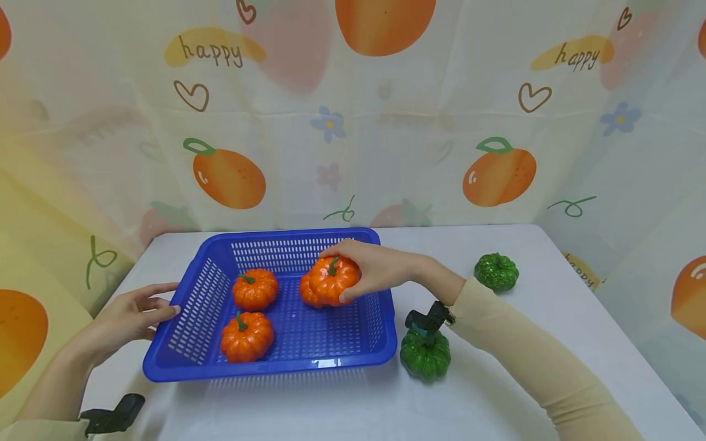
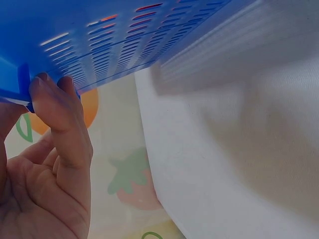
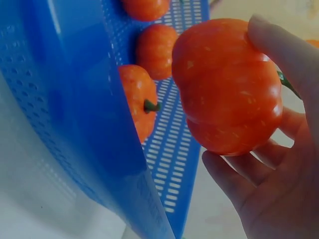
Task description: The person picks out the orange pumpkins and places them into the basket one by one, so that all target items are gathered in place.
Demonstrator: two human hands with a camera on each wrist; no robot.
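Orange toy pumpkins lie in a blue plastic basket (image 1: 269,368): one pumpkin (image 1: 256,290) at the back left, another pumpkin (image 1: 247,337) in front of it, and a third pumpkin (image 1: 310,292) partly hidden behind the held one. My right hand (image 1: 380,267) grips an orange pumpkin (image 1: 334,280) between thumb and fingers, above the right half of the basket. In the right wrist view this held pumpkin (image 3: 227,87) is above the basket rim. At the basket's left side, my left hand (image 1: 131,316) pinches the rim, seen also in the left wrist view.
A green pumpkin (image 1: 425,356) stands on the white table (image 1: 309,416) just right of the basket, below my right wrist and partly covered by its black strap device. Another green pumpkin (image 1: 497,272) sits farther back to the right. A printed curtain (image 1: 375,153) hangs behind the table.
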